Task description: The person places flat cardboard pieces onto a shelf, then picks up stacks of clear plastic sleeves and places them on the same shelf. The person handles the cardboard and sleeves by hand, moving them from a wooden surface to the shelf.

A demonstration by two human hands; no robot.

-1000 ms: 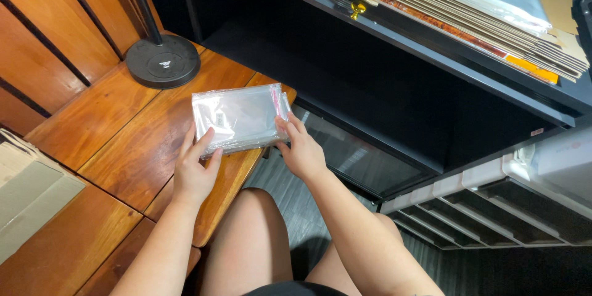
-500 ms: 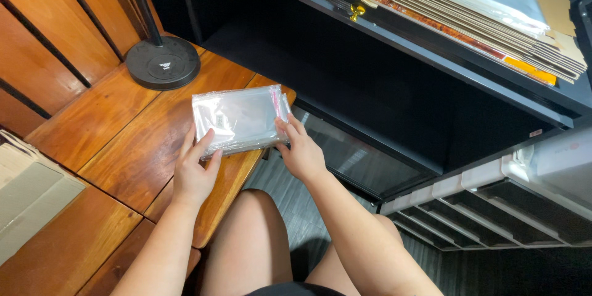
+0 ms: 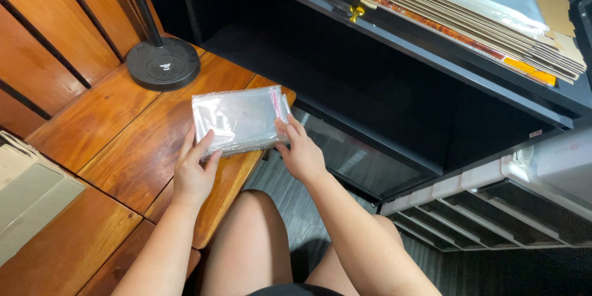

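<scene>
A stack of clear plastic bags (image 3: 237, 118) with a red strip along one edge lies on the corner of a wooden table (image 3: 123, 129). My left hand (image 3: 194, 169) holds the stack's near left edge, fingers spread against it. At the near right corner my right hand (image 3: 301, 151) has its fingers on the stack. Both forearms reach in from the bottom, above my bare knees.
A black round lamp base (image 3: 163, 63) with a pole stands behind the stack. Flat cardboard (image 3: 28, 194) lies at the table's left. A black shelf (image 3: 431, 55) carries stacked cardboard sheets and plastic bags (image 3: 481, 6). Clear plastic drawers (image 3: 505, 203) sit at lower right.
Both hands and the stack of bags stay almost where they were, with only a slight shift of the fingers along the edges.
</scene>
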